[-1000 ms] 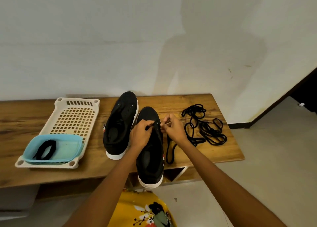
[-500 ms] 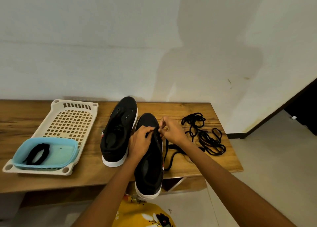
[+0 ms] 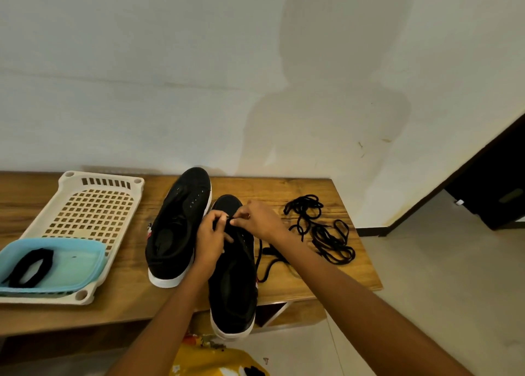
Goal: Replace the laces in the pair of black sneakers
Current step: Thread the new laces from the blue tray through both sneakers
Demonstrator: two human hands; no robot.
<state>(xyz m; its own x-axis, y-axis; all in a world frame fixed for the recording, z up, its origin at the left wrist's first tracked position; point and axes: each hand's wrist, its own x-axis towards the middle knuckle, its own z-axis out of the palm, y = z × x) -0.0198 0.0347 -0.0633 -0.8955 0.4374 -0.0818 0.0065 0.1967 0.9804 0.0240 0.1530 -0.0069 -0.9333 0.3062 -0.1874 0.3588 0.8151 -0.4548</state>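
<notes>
Two sneakers (image 3: 181,228) — both hands (image 3: 210,239) pinching one lace (image 3: 265,259).

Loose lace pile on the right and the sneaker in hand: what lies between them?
In the head view, the right hand and forearm, plus a lace trailing from the near sneaker. The loose lace pile lies beyond them.

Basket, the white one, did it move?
No. The white basket keeps its place beside the far sneaker on the table; only the view shifted.
</notes>
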